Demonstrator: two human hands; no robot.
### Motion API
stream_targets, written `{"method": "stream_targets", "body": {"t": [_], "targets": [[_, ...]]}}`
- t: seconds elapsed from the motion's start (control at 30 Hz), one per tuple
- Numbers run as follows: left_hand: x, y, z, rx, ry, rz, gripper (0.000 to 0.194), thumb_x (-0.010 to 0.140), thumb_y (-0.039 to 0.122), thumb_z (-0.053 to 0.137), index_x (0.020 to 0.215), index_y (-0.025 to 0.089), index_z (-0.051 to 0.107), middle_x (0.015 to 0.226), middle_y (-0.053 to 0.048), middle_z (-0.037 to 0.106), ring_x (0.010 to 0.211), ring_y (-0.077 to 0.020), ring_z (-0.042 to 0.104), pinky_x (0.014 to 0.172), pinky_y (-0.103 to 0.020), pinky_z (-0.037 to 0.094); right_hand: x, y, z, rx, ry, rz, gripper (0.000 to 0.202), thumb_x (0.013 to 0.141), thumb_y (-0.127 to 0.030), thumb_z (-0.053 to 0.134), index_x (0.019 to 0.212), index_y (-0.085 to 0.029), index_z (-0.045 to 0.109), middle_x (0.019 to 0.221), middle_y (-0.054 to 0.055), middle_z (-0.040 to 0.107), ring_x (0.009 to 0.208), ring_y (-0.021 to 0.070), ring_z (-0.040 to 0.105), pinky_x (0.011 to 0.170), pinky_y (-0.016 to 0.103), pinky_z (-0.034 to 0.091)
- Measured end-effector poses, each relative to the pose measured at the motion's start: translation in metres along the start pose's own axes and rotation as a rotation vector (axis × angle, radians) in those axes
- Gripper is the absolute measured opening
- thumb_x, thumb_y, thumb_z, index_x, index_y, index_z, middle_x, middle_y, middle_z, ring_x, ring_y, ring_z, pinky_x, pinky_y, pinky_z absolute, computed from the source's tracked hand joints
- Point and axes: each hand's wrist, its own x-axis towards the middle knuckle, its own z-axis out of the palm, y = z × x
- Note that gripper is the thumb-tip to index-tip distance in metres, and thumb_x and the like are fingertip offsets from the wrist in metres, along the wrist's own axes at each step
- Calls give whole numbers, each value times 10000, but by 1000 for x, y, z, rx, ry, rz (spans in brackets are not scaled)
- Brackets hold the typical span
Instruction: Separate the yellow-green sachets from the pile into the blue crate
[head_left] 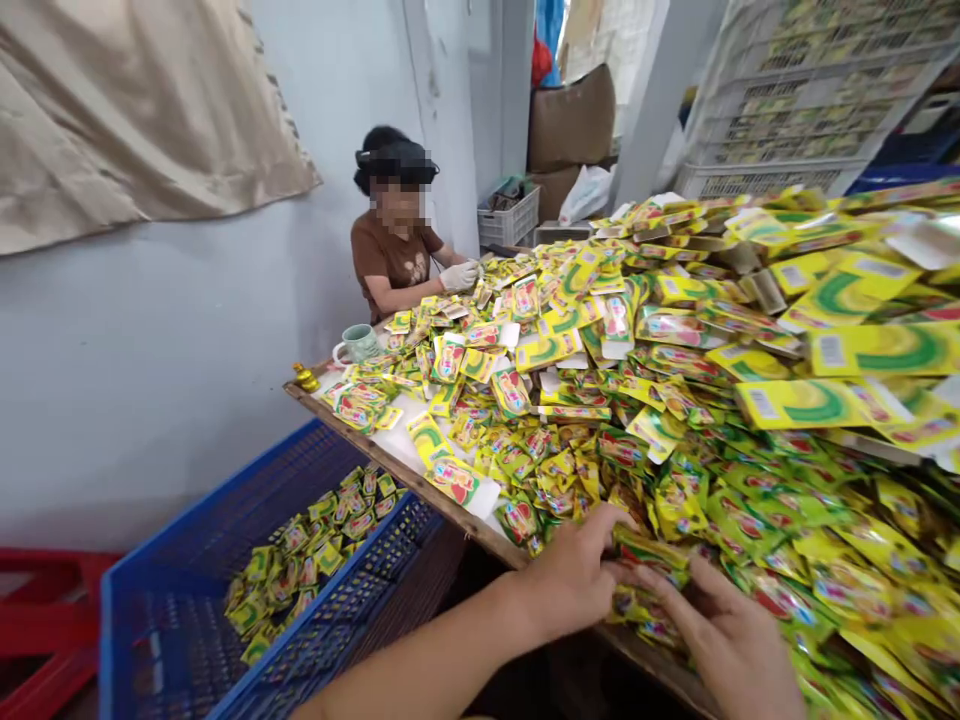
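At the table's near edge, my left hand [574, 575] has its fingers closed on a small yellow-green packet [651, 556]. My right hand [731, 640] meets it from the right, its fingers on the same packet's other end. Around and beyond both hands lies a heap of shiny yellow-green sachets [780, 520]. Farther back and to the right, flat yellow cardboard boxes [810, 400] with green curves are piled, some with open white flaps. Two boxes [450, 475] lie near the edge left of my hands.
A blue crate [217, 515] with packets in it stands below the wooden table edge [420, 487]. A mug [360, 343] sits at the far left corner. Across the table a person [394, 250] in white gloves handles items. White crates [795, 110] are stacked behind.
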Motion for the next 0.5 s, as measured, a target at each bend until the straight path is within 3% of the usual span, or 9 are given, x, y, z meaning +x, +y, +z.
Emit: {"method": "stream_targets", "body": {"t": [0.1, 0.17, 0.23, 0.3, 0.4, 0.5], "targets": [[-9, -5, -44, 291, -91, 15, 480, 791, 257, 617, 1259, 226, 518, 863, -50, 677, 795, -223, 633, 718, -321, 499, -6, -2, 5, -64, 48, -33, 357, 678, -473, 712, 905, -199, 734, 895, 61, 735, 846, 252, 678, 733, 292, 568], [-18, -12, -89, 426, -44, 52, 484, 802, 228, 596, 1279, 237, 516, 1100, -88, 652, 1027, -246, 591, 904, -384, 464, -9, -7, 5, -93, 125, -24, 370, 661, -477, 720, 906, -201, 742, 903, 57, 737, 828, 252, 675, 705, 287, 565], [-25, -25, -136, 607, -44, 44, 639, 745, 92, 554, 1356, 243, 448, 1381, -111, 491, 1298, -284, 400, 1087, -487, 294, -8, -12, 5, -75, 178, 21, 361, 634, -479, 732, 859, -197, 750, 835, 50, 738, 742, 240, 669, 627, 278, 558], [-30, -39, -173, 755, -180, -80, 798, 626, 24, 575, 1375, 251, 423, 1487, -120, 364, 1384, -349, 264, 1107, -588, 179, -5, -16, 7, -17, 195, 75, 352, 623, -472, 737, 833, -189, 751, 804, 46, 738, 695, 233, 660, 584, 282, 550], [-32, -49, -195, 844, -252, -104, 721, 585, 11, 570, 1265, 242, 506, 1404, -118, 472, 1336, -343, 359, 1108, -620, 114, -1, -20, 17, 67, 172, 104, 350, 658, -463, 724, 867, -183, 741, 813, 42, 735, 695, 226, 659, 568, 288, 547], [-34, -44, -185, 839, -115, 13, 513, 661, 75, 569, 1158, 193, 536, 1188, -102, 610, 1160, -276, 539, 1119, -568, 175, 2, -30, 29, 139, 170, 53, 325, 724, -438, 696, 924, -183, 720, 824, 44, 729, 737, 222, 662, 599, 294, 546]]}}
